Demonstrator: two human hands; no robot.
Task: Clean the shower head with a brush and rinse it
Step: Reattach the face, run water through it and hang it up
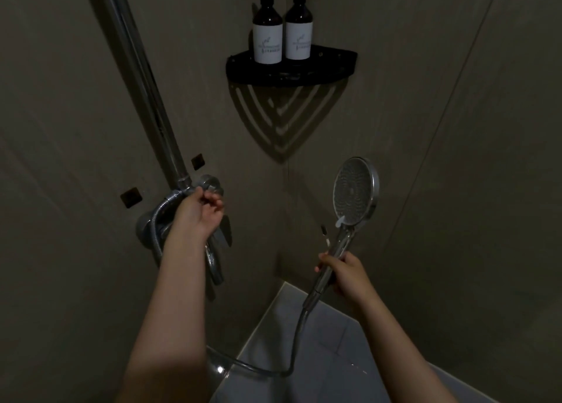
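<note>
The chrome shower head [355, 191] stands upright at the right, its round nozzle face turned toward me. My right hand [345, 276] is closed around its handle, and the metal hose [296, 346] hangs down from it and loops back left. My left hand [199, 212] is up at the chrome mixer valve [209, 184] on the left wall, with its fingers curled on the round knob at the foot of the riser pipe. No brush is in view. No water shows at the nozzles.
The chrome riser pipe [137, 68] runs up the left wall. A black corner shelf [331, 60] holds two dark pump bottles [267, 29]. A lever handle [213, 263] hangs below the valve. Grey floor tiles [328, 342] lie below. The light is dim.
</note>
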